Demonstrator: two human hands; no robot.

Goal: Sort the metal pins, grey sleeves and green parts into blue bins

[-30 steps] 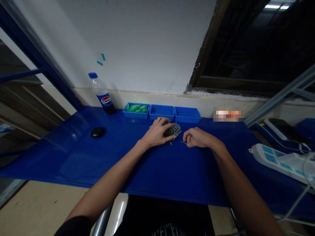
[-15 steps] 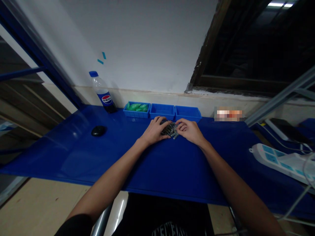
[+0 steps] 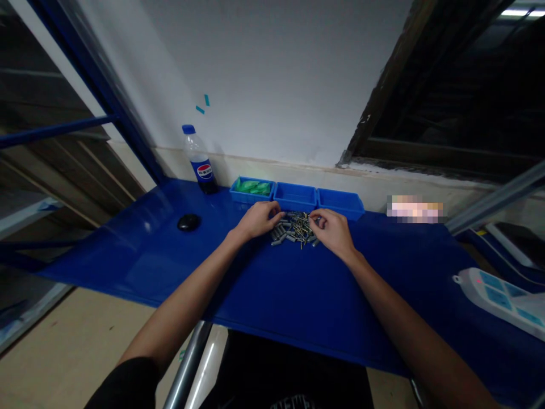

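A pile of small metal parts (image 3: 297, 229) lies on the blue table between my hands. It mixes short grey cylinders with thin, brass-toned pins or screws, too small to tell which. At its left edge is my left hand (image 3: 259, 219), fingers curled and the thumb close to the index finger. My right hand (image 3: 334, 228) touches the right side of the pile, its thumb and fingertips drawn together. Whatever either hand may hold is hidden or too small to name.
Behind the pile stand blue bins: one with green packaging (image 3: 254, 187), a middle bin (image 3: 295, 196) and a right bin (image 3: 339, 203). A cola bottle (image 3: 200, 162) and a black mouse (image 3: 188, 222) are at left. A white power strip (image 3: 498, 292) lies right.
My hands have moved apart, and more of the metal pile shows, spread wider on the table. The camera view has shifted, so the scene sits further right.
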